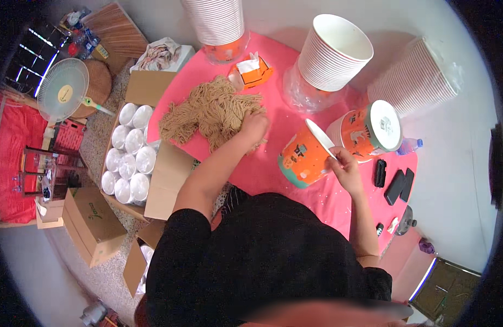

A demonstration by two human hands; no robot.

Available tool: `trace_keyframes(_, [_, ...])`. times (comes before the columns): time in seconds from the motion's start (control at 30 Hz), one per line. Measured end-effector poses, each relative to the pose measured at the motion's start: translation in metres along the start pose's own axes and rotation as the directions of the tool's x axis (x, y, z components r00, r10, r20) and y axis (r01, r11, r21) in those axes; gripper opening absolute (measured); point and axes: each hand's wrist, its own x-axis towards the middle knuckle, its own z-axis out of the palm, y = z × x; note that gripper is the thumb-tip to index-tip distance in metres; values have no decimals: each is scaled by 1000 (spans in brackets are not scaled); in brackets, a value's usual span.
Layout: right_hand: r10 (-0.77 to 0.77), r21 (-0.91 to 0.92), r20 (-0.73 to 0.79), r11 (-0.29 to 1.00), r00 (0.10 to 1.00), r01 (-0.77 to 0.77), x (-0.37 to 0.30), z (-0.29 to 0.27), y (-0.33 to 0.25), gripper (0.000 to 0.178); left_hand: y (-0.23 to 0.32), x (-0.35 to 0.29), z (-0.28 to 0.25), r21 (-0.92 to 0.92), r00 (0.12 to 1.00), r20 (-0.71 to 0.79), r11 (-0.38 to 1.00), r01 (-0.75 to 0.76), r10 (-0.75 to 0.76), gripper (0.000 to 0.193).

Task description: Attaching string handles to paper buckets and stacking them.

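A round pink table (273,169) fills the middle of the view, and the person in a black top leans over it from the lower edge. To the left of the table, on the floor, an open box (153,180) holds white lidded tubs (129,158) packed close together, with a closed carton (90,223) nearer the lower left and a white fan (63,90) beyond it. Three tall stacks of paper cups (333,54) stand or lean along the far side of the table, one at top centre, one in the middle and one tipped over at the right. A heap of dry tan noodles (210,111) lies on the left part of the table, just in front of a small orange carton (251,71). The left hand (254,125) rests on the right edge of the heap with fingers curled down into the strands, gripping a clump. An orange tub (306,155) sits tilted on the table near the centre, its mouth turned up and to the right. The right hand (344,163) pinches its rim, fingers closed on the edge. Just behind it lies another orange tub with a white lid (385,125). Two dark phones (399,185) and a smaller black object lie near the right edge, well apart from the hands.
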Motion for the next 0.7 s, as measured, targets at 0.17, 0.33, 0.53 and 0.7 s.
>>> trace_keyframes(0.17, [20,11,13,1000,1000,-21,2,-2,-1,9,4,-4,-37,-378,997,44,923,75,-63,10])
trace_keyframes(0.33, [44,13,57,999,997,-45,6,2,-9,12,-13,-13,-29,-792,999,22,609,46,-47,11])
trace_keyframes(0.53, [67,-19,42,998,997,-66,9,2,-8,12,-11,-22,-55,-806,975,73,563,182,-210,13])
trace_keyframes(0.7, [57,-74,37,996,998,-54,9,2,-10,13,-8,-34,-84,-691,973,-23,706,152,-232,13])
